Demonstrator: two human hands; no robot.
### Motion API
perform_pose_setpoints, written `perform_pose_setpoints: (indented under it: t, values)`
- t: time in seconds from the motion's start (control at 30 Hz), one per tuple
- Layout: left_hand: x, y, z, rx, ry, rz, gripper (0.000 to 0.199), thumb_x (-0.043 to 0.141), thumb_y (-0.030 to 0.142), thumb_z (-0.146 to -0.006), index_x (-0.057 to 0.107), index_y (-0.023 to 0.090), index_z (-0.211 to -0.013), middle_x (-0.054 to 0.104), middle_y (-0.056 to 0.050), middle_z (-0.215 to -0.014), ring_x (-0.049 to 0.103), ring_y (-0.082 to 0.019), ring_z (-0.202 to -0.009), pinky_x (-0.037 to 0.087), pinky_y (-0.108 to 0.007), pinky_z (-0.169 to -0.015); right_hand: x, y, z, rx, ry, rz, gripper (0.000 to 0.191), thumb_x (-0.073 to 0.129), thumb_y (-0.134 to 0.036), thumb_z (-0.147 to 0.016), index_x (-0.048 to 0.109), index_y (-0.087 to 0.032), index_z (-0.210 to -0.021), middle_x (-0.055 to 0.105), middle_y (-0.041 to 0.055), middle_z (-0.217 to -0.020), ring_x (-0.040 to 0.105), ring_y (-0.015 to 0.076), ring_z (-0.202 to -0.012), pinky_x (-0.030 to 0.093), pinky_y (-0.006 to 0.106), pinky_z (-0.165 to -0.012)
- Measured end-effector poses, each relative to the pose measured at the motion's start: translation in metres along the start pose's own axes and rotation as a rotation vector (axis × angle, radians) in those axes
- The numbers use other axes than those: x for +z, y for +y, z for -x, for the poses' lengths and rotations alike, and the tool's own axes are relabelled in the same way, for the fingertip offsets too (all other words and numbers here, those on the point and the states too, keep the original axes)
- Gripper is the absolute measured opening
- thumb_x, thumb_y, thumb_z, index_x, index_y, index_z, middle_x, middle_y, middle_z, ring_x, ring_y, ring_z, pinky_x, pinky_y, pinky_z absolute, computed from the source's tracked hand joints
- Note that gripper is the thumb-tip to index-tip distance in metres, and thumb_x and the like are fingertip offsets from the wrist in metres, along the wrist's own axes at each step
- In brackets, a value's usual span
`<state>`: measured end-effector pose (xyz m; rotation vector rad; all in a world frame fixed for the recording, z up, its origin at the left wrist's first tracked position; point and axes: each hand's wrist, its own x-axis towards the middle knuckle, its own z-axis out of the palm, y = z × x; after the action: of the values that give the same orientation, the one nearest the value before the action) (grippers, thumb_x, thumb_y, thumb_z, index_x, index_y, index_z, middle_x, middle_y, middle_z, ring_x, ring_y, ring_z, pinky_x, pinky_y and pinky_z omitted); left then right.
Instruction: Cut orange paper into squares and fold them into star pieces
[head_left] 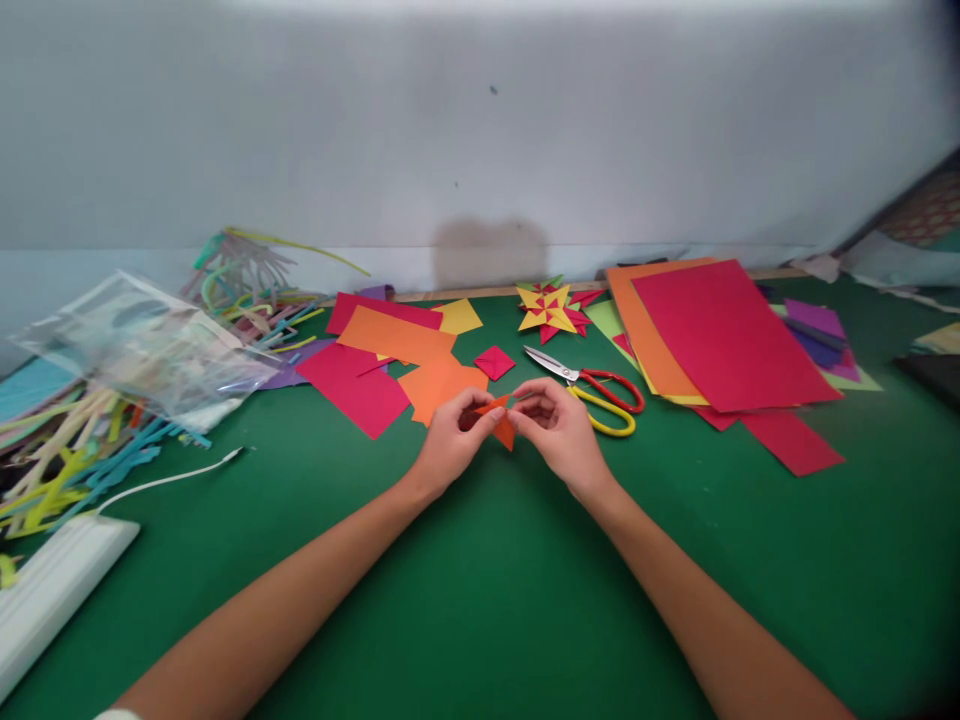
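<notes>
Between my fingertips, just above the green table, is a small piece of folded orange paper [505, 432]. My left hand [456, 432] pinches it from the left, thumb on top. From the right, my right hand [553, 428] is closed on its other edge, thumb and fingertips together. Part of the paper is hidden behind the fingers. Just beyond my hands lies a small folded red paper square [494, 362]. Scissors [592, 388] with one red and one yellow handle rest beside my right hand, blades pointing away to the left.
Yellow and red folded paper stars [551, 308] sit near the wall. Loose orange sheets [397, 335] lie at back left, a stack with a red sheet [731, 335] at right. Pipe cleaners [82, 450], a clear plastic bag [150, 330] and a white power strip [67, 580] occupy the left.
</notes>
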<state>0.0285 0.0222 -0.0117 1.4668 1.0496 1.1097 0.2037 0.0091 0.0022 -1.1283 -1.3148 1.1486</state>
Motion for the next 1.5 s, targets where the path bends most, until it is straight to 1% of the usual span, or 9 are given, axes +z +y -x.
perform_pose_setpoints:
  t: [0.17,0.3,0.4,0.63,0.97,1.17,1.33,1.4,1.5]
  values:
    - [-0.0006,-0.002,-0.0014,0.003,0.036,0.0,0.024,0.072,0.04,-0.088,0.066,0.018,-0.089,0.065,0.0,-0.083,0.06,-0.014,-0.075,0.048,-0.025,-0.069,0.001,0.0021,-0.0006,0.002,-0.008,0.028,0.02,0.076,-0.032,-0.084,0.067,-0.021,-0.097,0.071,0.0049,-0.089,0.069,0.0204,-0.083,0.055,0.031,-0.071]
    - [-0.002,-0.0041,-0.0024,0.001,0.058,0.033,0.025,0.072,0.041,-0.088,0.065,0.018,-0.088,0.063,0.001,-0.081,0.059,-0.013,-0.074,0.049,-0.024,-0.068,0.0017,0.0036,0.0005,0.07,-0.099,0.062,0.02,0.072,-0.039,-0.088,0.07,-0.019,-0.089,0.07,0.0036,-0.078,0.065,0.018,-0.069,0.053,0.029,-0.06]
    - [-0.0022,-0.0051,-0.0024,-0.001,0.052,0.036,0.025,0.071,0.042,-0.09,0.065,0.018,-0.088,0.064,0.001,-0.08,0.059,-0.013,-0.072,0.048,-0.024,-0.067,0.002,0.0046,0.001,0.081,-0.114,0.06,0.022,0.071,-0.04,-0.088,0.071,-0.018,-0.086,0.068,0.0024,-0.073,0.062,0.0165,-0.062,0.051,0.028,-0.057]
    - [-0.0024,-0.0035,-0.0029,-0.01,0.056,0.014,0.028,0.07,0.045,-0.089,0.068,0.017,-0.087,0.067,-0.001,-0.08,0.061,-0.014,-0.072,0.05,-0.026,-0.067,0.0041,0.0078,0.0005,0.076,-0.073,0.04,0.024,0.074,-0.044,-0.085,0.071,-0.02,-0.089,0.07,0.0041,-0.078,0.065,0.0192,-0.067,0.054,0.029,-0.057]
    - [-0.0013,-0.0017,-0.0015,-0.021,0.052,-0.006,0.027,0.071,0.044,-0.089,0.071,0.017,-0.085,0.068,-0.001,-0.075,0.061,-0.014,-0.069,0.05,-0.026,-0.066,0.0042,0.0086,0.0013,0.078,-0.077,0.017,0.023,0.074,-0.041,-0.086,0.072,-0.019,-0.086,0.07,0.0034,-0.073,0.061,0.017,-0.06,0.052,0.029,-0.056]
    - [-0.0019,-0.0009,-0.0017,-0.024,0.041,-0.009,0.027,0.068,0.043,-0.091,0.07,0.017,-0.086,0.066,-0.001,-0.076,0.061,-0.015,-0.072,0.051,-0.027,-0.069,0.0035,0.0073,0.0002,0.09,-0.071,0.018,0.025,0.074,-0.044,-0.085,0.072,-0.019,-0.086,0.069,0.0031,-0.073,0.062,0.0178,-0.062,0.053,0.029,-0.057]
    - [-0.0024,0.0007,-0.0017,-0.018,0.065,-0.01,0.026,0.068,0.043,-0.091,0.07,0.018,-0.085,0.067,-0.001,-0.078,0.061,-0.016,-0.075,0.051,-0.027,-0.071,0.0047,0.0083,0.0004,0.094,-0.136,0.036,0.026,0.072,-0.046,-0.086,0.073,-0.02,-0.091,0.068,0.0031,-0.077,0.063,0.0186,-0.065,0.054,0.029,-0.057]
    - [-0.0023,0.0013,-0.0014,-0.017,0.074,-0.016,0.026,0.067,0.043,-0.091,0.07,0.018,-0.085,0.067,-0.001,-0.077,0.061,-0.016,-0.073,0.051,-0.027,-0.07,0.0049,0.0094,0.0007,0.084,-0.157,0.062,0.026,0.071,-0.047,-0.087,0.073,-0.021,-0.089,0.067,0.0022,-0.073,0.061,0.0181,-0.063,0.052,0.029,-0.057]
    - [-0.002,0.0015,-0.0011,-0.022,0.084,-0.01,0.026,0.068,0.043,-0.091,0.071,0.018,-0.084,0.068,-0.002,-0.076,0.061,-0.015,-0.071,0.052,-0.027,-0.068,0.0047,0.0095,0.0011,0.074,-0.156,0.104,0.028,0.07,-0.047,-0.087,0.069,-0.021,-0.078,0.064,0.0007,-0.066,0.059,0.0172,-0.058,0.049,0.029,-0.056]
